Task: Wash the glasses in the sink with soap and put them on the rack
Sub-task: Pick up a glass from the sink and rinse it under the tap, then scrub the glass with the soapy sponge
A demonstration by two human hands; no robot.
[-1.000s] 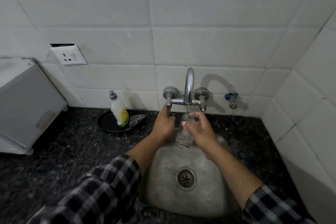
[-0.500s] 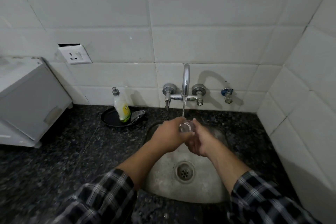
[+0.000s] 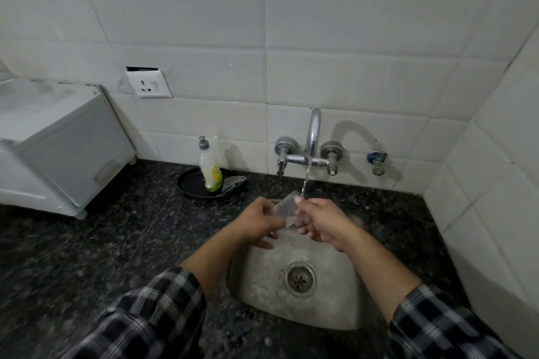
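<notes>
Over the far end of the steel sink (image 3: 262, 285), a clear glass (image 3: 284, 207) is held tilted between both hands, just under the thin stream of water (image 3: 305, 181) running from the wall tap (image 3: 312, 131). The left hand (image 3: 259, 223) has its fingers curled round the glass's left side, and the right hand (image 3: 320, 221) pinches its right side with thumb and fingers, the stream landing by that thumb. Both forearms are bare below checked sleeves (image 3: 151, 318). Nearer in the basin sits the round drain (image 3: 300, 277). Far left of the sink on the dark speckled tabletop (image 3: 116, 242), a soap bottle (image 3: 210, 167) stands upright in a shallow black dish (image 3: 189, 183) beside a grey scrubber (image 3: 233, 182). A white appliance (image 3: 58, 143) stands at the far left.
</notes>
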